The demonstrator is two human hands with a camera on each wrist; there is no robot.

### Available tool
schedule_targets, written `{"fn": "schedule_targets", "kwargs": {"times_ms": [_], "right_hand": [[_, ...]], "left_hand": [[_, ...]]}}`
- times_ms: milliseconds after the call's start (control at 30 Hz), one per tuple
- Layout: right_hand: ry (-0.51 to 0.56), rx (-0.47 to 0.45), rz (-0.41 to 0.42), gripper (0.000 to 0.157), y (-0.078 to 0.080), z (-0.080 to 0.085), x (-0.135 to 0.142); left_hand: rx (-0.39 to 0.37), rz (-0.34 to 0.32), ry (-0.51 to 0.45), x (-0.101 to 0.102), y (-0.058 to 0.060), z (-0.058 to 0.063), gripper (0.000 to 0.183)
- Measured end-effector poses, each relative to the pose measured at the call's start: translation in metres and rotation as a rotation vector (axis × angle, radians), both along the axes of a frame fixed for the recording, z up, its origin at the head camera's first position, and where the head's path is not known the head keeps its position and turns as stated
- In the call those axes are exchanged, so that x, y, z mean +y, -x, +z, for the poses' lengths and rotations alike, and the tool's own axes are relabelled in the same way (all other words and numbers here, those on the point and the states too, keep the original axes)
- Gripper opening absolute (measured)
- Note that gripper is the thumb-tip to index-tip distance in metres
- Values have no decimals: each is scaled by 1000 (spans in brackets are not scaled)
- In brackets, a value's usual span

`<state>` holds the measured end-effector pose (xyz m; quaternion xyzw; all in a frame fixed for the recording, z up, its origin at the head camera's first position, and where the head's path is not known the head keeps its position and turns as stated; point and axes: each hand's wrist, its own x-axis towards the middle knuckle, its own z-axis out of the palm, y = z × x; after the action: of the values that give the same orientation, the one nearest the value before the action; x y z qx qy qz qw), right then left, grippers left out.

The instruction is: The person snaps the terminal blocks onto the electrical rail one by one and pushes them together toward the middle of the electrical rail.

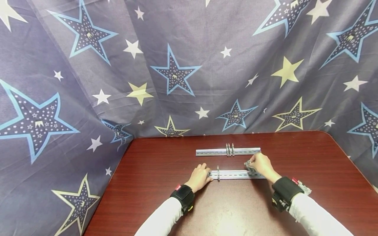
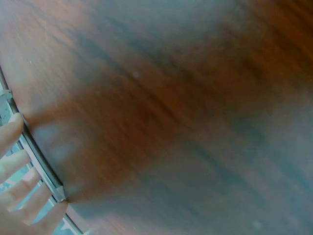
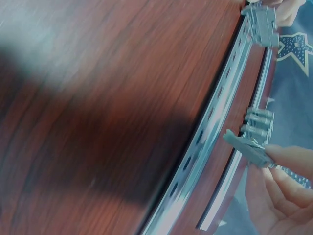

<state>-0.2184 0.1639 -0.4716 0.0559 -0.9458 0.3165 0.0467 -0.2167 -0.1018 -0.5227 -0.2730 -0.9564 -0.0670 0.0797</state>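
A slotted metal DIN rail [image 1: 233,174] lies nearest to the person, with one grey terminal block [image 1: 218,173] standing across it near its left end. At that end my left hand [image 1: 199,177] grips the rail. Its fingers [image 2: 22,188] reach across the metal in the left wrist view. My right hand [image 1: 262,165] pinches another grey terminal block [image 3: 249,150] between thumb and fingers. In the head view that block is tilted over the right part of the near rail; whether it touches the rail cannot be told.
Behind lies a second DIN rail [image 1: 211,152], parallel to the first, with several grey terminal blocks [image 1: 229,149] side by side on it. Both rails are on a reddish-brown table [image 1: 153,164]. A star-patterned cloth [image 1: 189,108] hangs along the table's back and left side.
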Motion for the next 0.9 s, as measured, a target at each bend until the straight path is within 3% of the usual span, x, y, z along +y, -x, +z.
{"fn": "schedule_targets", "kwargs": {"times_ms": [300,900], "right_hand": [[56,-6,-12,8,-3,0,-23],[70,-6,-32,8,-7,-12,-56]], "left_hand": [[-9,-1,-11,0,0,0,31],[9,-6,-15,0,0,0,31]]}}
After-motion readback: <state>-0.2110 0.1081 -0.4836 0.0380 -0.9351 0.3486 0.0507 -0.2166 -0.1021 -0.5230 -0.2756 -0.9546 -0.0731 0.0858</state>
